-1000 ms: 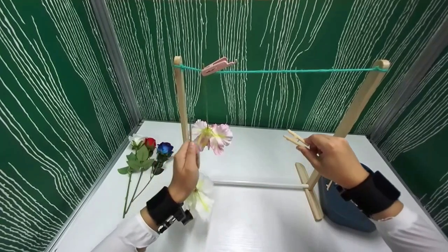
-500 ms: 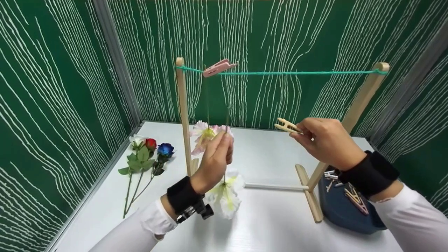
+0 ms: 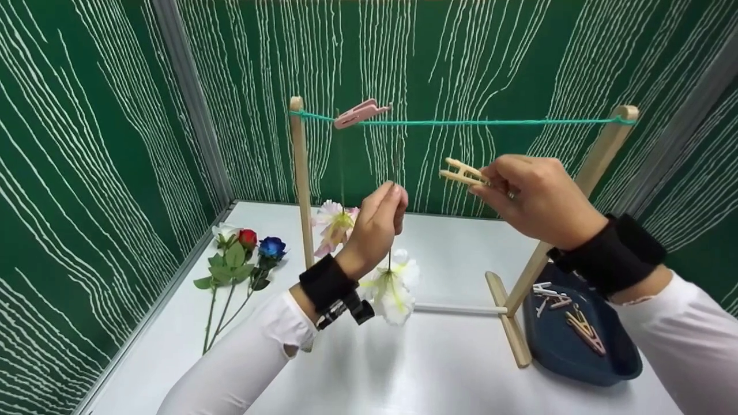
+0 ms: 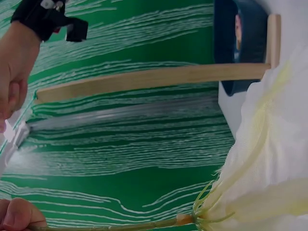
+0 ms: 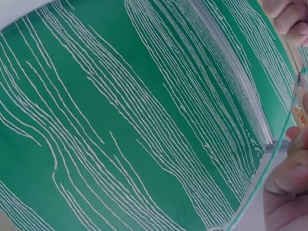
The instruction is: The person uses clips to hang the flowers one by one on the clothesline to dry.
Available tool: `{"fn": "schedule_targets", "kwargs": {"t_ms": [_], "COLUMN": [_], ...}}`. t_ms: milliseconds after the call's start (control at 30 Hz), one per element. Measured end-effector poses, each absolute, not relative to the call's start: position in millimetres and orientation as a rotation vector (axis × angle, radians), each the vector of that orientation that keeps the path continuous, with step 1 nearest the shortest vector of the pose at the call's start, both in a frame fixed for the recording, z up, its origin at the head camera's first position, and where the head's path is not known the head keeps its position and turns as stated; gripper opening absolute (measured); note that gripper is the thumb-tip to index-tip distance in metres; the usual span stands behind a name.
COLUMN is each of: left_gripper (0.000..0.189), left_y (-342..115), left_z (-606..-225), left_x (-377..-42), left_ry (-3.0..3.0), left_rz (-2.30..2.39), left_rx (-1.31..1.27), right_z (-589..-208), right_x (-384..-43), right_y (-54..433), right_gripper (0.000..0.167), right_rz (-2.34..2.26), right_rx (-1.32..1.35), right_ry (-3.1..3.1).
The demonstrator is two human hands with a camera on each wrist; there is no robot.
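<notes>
In the head view my left hand [image 3: 377,222] pinches the stem of a white flower [image 3: 395,288], which hangs bloom down below the fist; its yellow-centred petals fill the right of the left wrist view. The stem's upper end points up toward the green string [image 3: 461,122], a little below it. My right hand [image 3: 533,193] holds a pale wooden-coloured clothespin [image 3: 461,172] between thumb and fingers, its free end pointing left, below the string. A pink clothespin [image 3: 360,113] clips a pink-and-white flower [image 3: 334,222] upside down near the string's left end.
Wooden posts [image 3: 300,184] hold the string at both ends, joined low by a white rod [image 3: 458,308]. White, red and blue roses [image 3: 248,237] lie at left. A dark blue bin [image 3: 582,369] with several clothespins [image 3: 585,331] stands at right.
My left hand has moved right and up, lifting the white flower off to the right of the pink one. My right hand has risen and shifted slightly left with the clothespin.
</notes>
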State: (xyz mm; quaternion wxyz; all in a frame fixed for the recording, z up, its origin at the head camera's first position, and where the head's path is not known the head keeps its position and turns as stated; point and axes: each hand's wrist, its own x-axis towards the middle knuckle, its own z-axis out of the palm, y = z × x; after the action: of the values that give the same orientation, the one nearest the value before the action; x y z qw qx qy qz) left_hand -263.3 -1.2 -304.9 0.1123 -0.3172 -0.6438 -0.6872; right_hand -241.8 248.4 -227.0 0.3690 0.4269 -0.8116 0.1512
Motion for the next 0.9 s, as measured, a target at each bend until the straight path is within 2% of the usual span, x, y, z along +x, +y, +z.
{"fn": "schedule_targets", "kwargs": {"t_ms": [467, 900], "left_gripper": [0.032, 0.033], "left_y": [-2, 1], "left_z": [-289, -286], "left_x": [-299, -306], "left_ry": [-1.876, -1.905], "left_rz": [-2.16, -2.165], "left_rx": [-0.907, -0.857], "right_z": [-188, -149], "right_x": [-250, -263], "right_y": [229, 195], "right_gripper": [0.01, 0.014], "right_rz": [0.344, 0.199], "right_rx": [1.123, 1.077], "right_ry": [-2.063, -2.242]}}
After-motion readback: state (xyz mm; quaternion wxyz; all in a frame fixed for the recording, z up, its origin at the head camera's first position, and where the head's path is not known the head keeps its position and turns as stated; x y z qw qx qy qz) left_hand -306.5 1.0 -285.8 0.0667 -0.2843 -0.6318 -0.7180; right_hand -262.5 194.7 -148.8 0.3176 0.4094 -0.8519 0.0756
